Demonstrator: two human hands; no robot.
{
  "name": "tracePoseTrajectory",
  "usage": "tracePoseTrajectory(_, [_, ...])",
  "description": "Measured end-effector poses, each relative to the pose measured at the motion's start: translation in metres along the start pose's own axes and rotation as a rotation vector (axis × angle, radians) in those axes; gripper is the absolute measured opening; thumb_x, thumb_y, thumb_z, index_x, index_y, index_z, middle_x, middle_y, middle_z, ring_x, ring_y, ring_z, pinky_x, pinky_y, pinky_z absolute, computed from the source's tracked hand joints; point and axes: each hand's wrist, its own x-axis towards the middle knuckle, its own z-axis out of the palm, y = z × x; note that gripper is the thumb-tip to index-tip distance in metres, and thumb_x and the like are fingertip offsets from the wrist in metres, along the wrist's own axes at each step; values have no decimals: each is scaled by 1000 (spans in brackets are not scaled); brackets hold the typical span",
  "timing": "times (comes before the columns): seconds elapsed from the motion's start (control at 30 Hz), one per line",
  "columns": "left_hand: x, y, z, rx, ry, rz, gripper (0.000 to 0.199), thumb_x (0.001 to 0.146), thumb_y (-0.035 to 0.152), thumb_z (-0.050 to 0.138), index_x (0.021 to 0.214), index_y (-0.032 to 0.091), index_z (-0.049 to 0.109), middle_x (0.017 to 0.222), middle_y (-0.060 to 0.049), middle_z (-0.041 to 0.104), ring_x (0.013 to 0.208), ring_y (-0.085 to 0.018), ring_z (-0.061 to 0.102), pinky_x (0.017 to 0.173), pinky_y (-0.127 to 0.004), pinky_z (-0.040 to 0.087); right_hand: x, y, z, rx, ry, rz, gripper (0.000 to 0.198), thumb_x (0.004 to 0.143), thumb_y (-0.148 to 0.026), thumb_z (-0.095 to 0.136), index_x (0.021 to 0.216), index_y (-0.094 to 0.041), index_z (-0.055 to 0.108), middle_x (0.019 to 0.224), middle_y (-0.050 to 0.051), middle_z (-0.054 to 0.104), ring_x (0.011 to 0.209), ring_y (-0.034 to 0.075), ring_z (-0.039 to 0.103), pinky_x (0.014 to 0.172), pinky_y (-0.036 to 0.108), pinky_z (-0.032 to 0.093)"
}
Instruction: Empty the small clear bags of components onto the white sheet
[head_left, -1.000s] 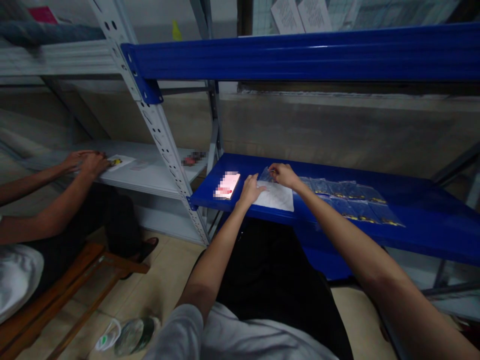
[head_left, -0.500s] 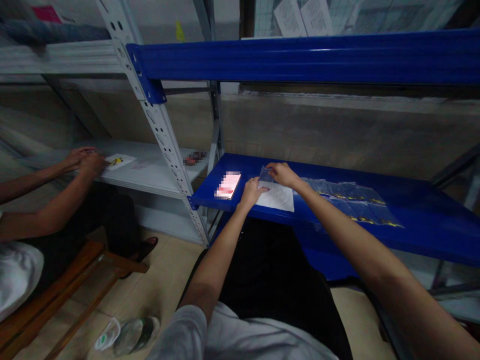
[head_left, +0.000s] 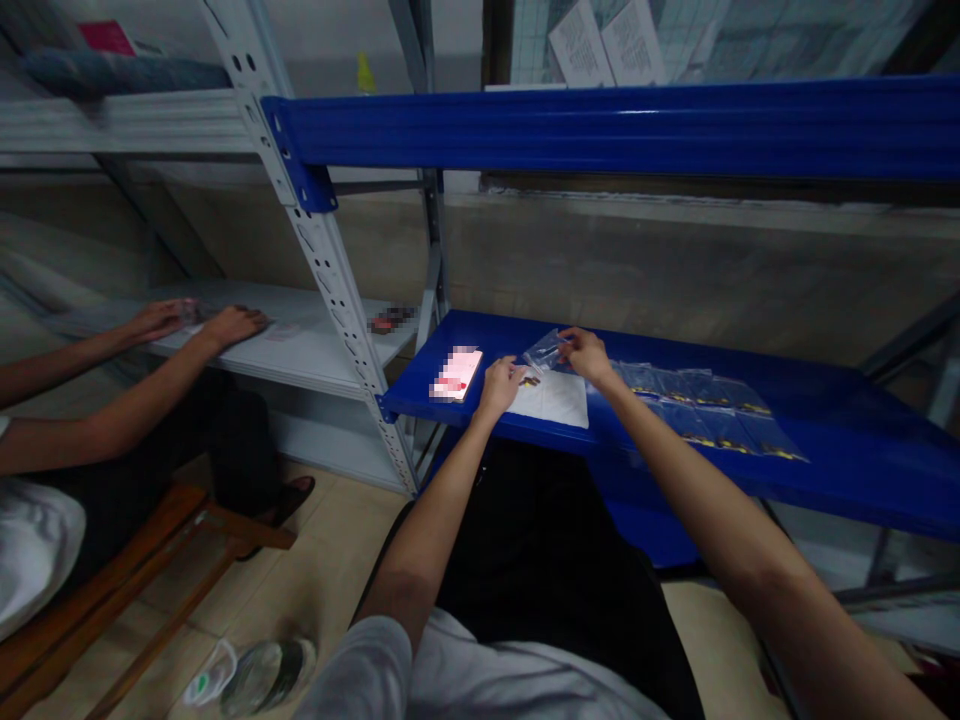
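Forearms (head_left: 442, 490): both bare, reaching away from the body over the near edge of the blue shelf (head_left: 847, 425); the left runs far and slightly right, the right slants in from the near right, so the hands almost meet.
Left hand (head_left: 499, 388): low over the left side of the white sheet (head_left: 561, 402), fingers bent and pointing far and right, tips at the near left end of the clear bag (head_left: 543, 350); whether they pinch or merely touch it, cannot tell.
Right hand (head_left: 587, 355): farther off than the left, wrist bent, fingers turned left; thumb and fingers closed on the bag's right end.
Bag: tilted between the two hands, above the sheet's far edge.
Small pieces (head_left: 531, 381): dark and yellow, lying on the sheet just right of the left fingertips.
Filled bags (head_left: 724, 430): flat in two rows, right of the right hand, yellow bits along their near ends.
Phone (head_left: 468, 374): screen lit, left of the left hand.
Co-worker's hands (head_left: 236, 325): at the grey shelf (head_left: 307, 360), far left, well apart.
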Motion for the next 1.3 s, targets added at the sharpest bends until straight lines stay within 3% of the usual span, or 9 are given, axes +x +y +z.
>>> tracePoseTrajectory(0.23, [-9, 15, -6, 11, 93, 45, 31, 102, 33, 61, 123, 14, 73, 119, -15, 73, 103, -22, 72, 98, -33, 54, -15, 9, 7, 430, 108, 206, 29, 83, -26, 78, 105, -21, 60, 82, 3, 75, 71, 19, 75, 61, 26, 61])
tracePoseTrajectory(0.4, [-3, 30, -9, -112, 108, -45, 44, 99, 43, 67, 133, 15, 66, 105, -11, 77, 98, -22, 74, 92, -32, 56, -29, 4, 16, 607, -27, 208, 36, 86, -17, 70, 117, -25, 54, 102, 6, 78, 88, 21, 79, 78, 31, 66])
tracePoseTrajectory(0.5, [9, 37, -15, -203, 86, -163, 48, 93, 32, 74, 137, 17, 63, 104, -9, 78, 94, -21, 75, 86, -31, 57, -35, -3, 18, 711, -121, 217, 44, 85, -14, 70, 122, -25, 50, 103, 5, 78, 91, 20, 79, 84, 31, 65])
tracePoseTrajectory(0.6, [23, 40, -25, -309, 45, -201, 43, 86, 15, 76, 128, 16, 69, 108, -10, 77, 93, -20, 74, 84, -31, 58, -38, -8, 15, 767, -208, 237, 43, 89, -22, 72, 125, -25, 50, 104, 5, 78, 91, 19, 79, 82, 31, 64])
tracePoseTrajectory(0.73, [32, 45, -41, -493, -55, -226, 38, 81, 6, 73, 119, 12, 72, 110, -12, 77, 90, -17, 72, 80, -28, 58, -37, -8, 9, 666, -230, 228, 20, 93, -29, 67, 110, -22, 60, 102, 7, 78, 84, 17, 75, 74, 27, 62])
tracePoseTrajectory(0.9, [27, 53, -40, -606, 28, -373, 45, 92, 23, 74, 134, 16, 61, 121, -14, 75, 96, -16, 75, 74, -22, 56, -30, -4, 15, 491, -89, 188, 14, 83, -27, 75, 89, -19, 65, 81, 5, 73, 74, 17, 70, 67, 26, 59])
tracePoseTrajectory(1.03, [18, 54, -23, -616, -93, -486, 40, 91, 36, 79, 120, 12, 66, 100, -15, 78, 83, -19, 77, 70, -27, 60, -22, -4, 28, 486, -23, 175, 17, 84, -27, 75, 84, -21, 59, 77, 4, 71, 73, 16, 70, 72, 27, 61])
tracePoseTrajectory(1.17, [26, 49, -9, -540, -108, -480, 21, 88, 22, 81, 104, 11, 71, 81, -9, 77, 72, -16, 75, 72, -27, 61, -13, 0, 38, 380, 4, 181, 25, 81, -33, 80, 82, -21, 58, 71, 3, 69, 64, 16, 68, 64, 27, 59])
tracePoseTrajectory(1.3, [50, 35, -6, -388, -92, -468, 22, 82, 13, 79, 104, 11, 72, 77, -7, 76, 70, -16, 74, 72, -27, 60, -2, 7, 40, 199, 5, 188, 23, 83, -34, 79, 81, -20, 61, 67, 3, 69, 59, 16, 66, 58, 25, 55])
